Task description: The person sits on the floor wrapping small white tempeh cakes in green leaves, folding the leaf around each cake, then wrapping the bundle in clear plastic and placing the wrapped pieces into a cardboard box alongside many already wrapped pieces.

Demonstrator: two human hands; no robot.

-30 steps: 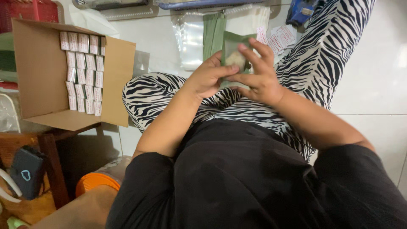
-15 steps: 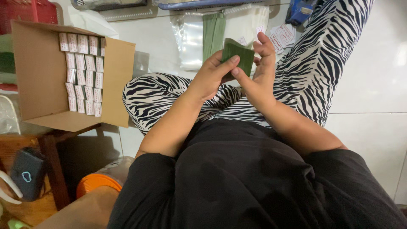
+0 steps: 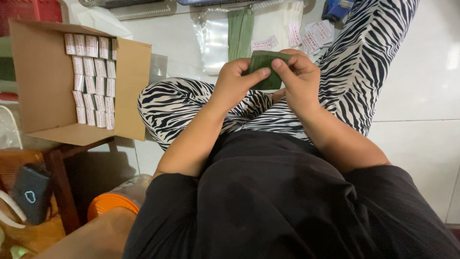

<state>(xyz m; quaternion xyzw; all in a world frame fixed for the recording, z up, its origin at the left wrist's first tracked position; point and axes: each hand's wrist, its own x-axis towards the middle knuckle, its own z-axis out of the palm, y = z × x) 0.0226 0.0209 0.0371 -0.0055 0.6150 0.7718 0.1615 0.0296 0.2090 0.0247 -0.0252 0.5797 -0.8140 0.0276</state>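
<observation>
A small dark green folded packet (image 3: 266,66) is held above my lap between both hands. My left hand (image 3: 235,82) grips its left side with the thumb pressed on the front. My right hand (image 3: 299,79) wraps the right side, fingers curled over the top edge. Both hands hover over my zebra-striped trouser legs (image 3: 191,103). On the white tiled floor beyond lie a stack of clear plastic bags (image 3: 213,38), a green strip bundle (image 3: 239,26) and several small white printed labels (image 3: 311,31).
An open cardboard box (image 3: 43,86) at the left holds rows of several small white packets (image 3: 91,79). It rests on a wooden stool (image 3: 57,163). A dark pouch (image 3: 29,192) and an orange-lidded container (image 3: 112,204) sit at lower left. A blue object (image 3: 338,8) lies at the top right.
The hands have turned and folded the green packet, bringing it flat and closed between both thumbs; it sat looser and partly open before. The view has shifted slightly.
</observation>
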